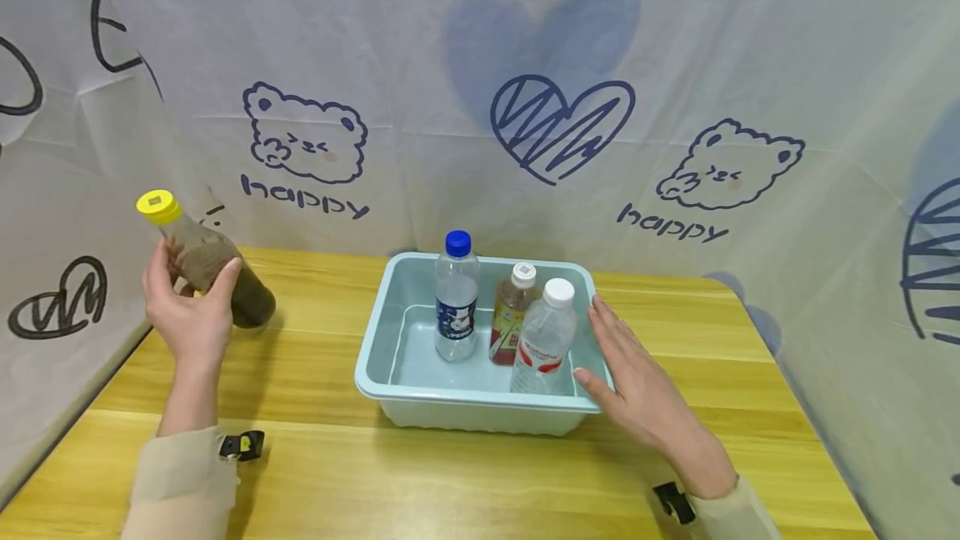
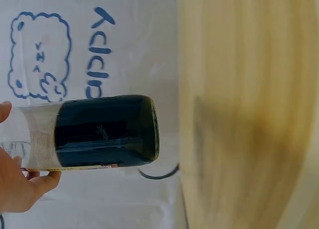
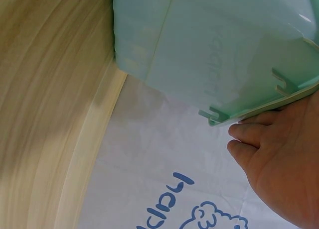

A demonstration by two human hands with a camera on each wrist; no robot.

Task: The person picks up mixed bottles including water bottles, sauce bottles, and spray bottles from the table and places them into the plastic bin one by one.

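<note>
My left hand (image 1: 191,307) grips a bottle (image 1: 206,261) with a yellow cap and dark liquid inside, left of the basin. The bottle leans, cap toward the upper left; in the left wrist view its base (image 2: 149,132) is apart from the tabletop. With fingers straight, my right hand (image 1: 637,382) touches the right rim of a light blue plastic basin (image 1: 480,397). Inside the basin stand a clear bottle with a blue cap (image 1: 457,290), a white-capped bottle of reddish-brown drink (image 1: 510,315) and a clear bottle with a white cap and red-and-white label (image 1: 545,340).
A wooden table (image 1: 322,473) holds the basin. Behind it hangs a pale cloth (image 1: 420,182) printed with bears and hearts, and more cloth rises at the left and right sides. Dark straps (image 1: 242,445) show at both wrists.
</note>
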